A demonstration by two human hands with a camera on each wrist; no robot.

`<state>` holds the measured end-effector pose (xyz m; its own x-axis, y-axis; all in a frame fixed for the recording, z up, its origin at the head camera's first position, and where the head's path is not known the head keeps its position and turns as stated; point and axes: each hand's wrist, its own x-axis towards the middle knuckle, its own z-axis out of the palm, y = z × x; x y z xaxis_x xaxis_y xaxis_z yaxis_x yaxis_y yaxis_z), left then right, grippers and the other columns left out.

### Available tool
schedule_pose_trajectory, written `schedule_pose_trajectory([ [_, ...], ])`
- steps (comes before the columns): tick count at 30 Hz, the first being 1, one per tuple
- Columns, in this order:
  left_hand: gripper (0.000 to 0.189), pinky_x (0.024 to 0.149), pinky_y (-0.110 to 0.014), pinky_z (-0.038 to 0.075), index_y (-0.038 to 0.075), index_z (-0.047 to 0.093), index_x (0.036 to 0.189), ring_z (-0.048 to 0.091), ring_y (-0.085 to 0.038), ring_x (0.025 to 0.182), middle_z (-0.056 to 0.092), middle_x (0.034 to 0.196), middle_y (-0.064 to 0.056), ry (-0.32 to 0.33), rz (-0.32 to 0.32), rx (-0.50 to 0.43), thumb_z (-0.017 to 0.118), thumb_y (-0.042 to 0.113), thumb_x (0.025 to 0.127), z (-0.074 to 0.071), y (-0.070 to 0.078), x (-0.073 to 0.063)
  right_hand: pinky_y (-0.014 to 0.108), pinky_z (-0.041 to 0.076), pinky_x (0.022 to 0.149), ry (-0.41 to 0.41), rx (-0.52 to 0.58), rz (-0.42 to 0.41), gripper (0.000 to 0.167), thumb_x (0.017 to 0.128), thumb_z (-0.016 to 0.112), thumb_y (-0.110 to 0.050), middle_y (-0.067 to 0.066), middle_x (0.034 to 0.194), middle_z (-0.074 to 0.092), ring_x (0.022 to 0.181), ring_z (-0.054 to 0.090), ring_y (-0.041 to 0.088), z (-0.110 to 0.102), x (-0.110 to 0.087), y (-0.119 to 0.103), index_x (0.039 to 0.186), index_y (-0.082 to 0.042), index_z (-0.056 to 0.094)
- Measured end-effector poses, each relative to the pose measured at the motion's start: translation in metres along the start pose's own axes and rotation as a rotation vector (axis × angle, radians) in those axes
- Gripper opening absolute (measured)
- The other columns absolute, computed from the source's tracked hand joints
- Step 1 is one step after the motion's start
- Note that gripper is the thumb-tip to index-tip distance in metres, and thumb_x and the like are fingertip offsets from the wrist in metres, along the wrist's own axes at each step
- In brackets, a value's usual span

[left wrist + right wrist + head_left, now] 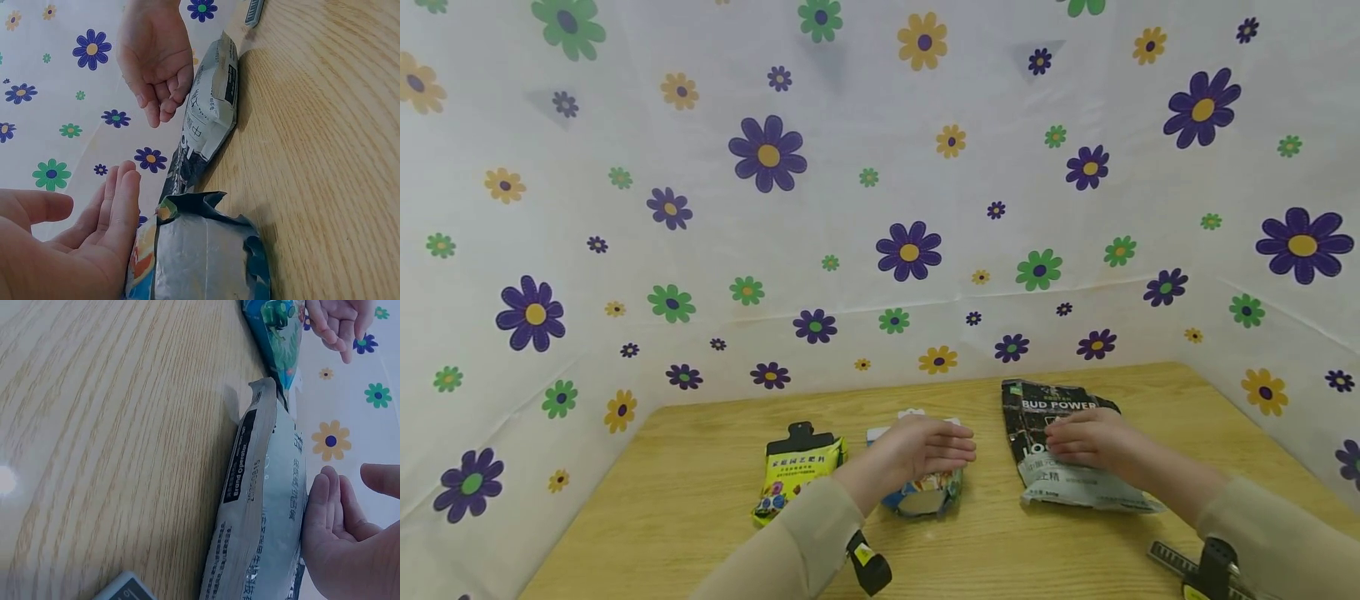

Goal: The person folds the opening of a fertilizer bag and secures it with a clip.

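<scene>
My left hand (917, 446) is held palm inward above a blue bag (917, 502) with a silvery end, its fingers straight. In the left wrist view the hand (94, 244) is beside that bag (200, 256); whether they touch I cannot tell. My right hand (1093, 437) lies over a black and pale grey bag (1075, 483) printed "BUD POWER". Seen from the right wrist, that hand (350, 544) has its fingers loosely extended along the bag's (269, 506) upper face, gripping nothing. The two palms face each other.
A yellow bag (797, 479) with a black clip (801, 437) across its top lies left of the blue bag. Near the right forearm, a grey slotted strip (1172, 557) is on the wooden table (655, 492). Flower-patterned white cloth (850, 225) encloses the back and sides.
</scene>
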<state>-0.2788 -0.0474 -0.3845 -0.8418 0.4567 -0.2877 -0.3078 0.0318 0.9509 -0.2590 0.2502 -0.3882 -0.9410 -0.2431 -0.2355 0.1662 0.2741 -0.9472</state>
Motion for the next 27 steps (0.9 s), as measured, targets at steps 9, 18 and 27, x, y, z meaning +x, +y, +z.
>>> schedule_pose_trajectory([
  [9,0.038,0.101,-0.035,0.064,-0.01,0.064,0.138,0.077,-0.029,0.114,0.071,0.132,-0.028,0.002,-0.022,0.023,0.05,0.014,0.113,0.007,0.001,0.006,0.025,0.065,0.09,-0.006,0.047,-0.006,0.054,0.109,0.056,-0.009,0.004,0.11,0.077,0.096,0.072,0.006,-0.01,-0.004,0.005,0.143,0.029,0.041],
  [18,0.036,0.102,-0.037,0.064,-0.01,0.066,0.136,0.075,-0.034,0.12,0.072,0.131,-0.028,-0.004,-0.016,0.046,0.049,0.012,0.113,0.016,0.001,0.009,0.023,0.065,0.089,0.005,0.057,0.017,0.054,0.108,0.056,-0.008,0.0,0.105,0.077,0.093,0.073,0.004,-0.019,-0.008,0.01,0.143,0.031,0.039],
  [27,0.037,0.104,-0.039,0.063,-0.011,0.065,0.137,0.073,-0.037,0.122,0.072,0.13,-0.029,-0.006,-0.014,0.061,0.047,0.011,0.113,0.027,0.0,0.016,0.021,0.065,0.084,0.015,0.095,0.014,0.051,0.108,0.056,-0.007,-0.003,0.099,0.078,0.088,0.074,0.004,-0.026,-0.012,0.015,0.141,0.03,0.042],
])
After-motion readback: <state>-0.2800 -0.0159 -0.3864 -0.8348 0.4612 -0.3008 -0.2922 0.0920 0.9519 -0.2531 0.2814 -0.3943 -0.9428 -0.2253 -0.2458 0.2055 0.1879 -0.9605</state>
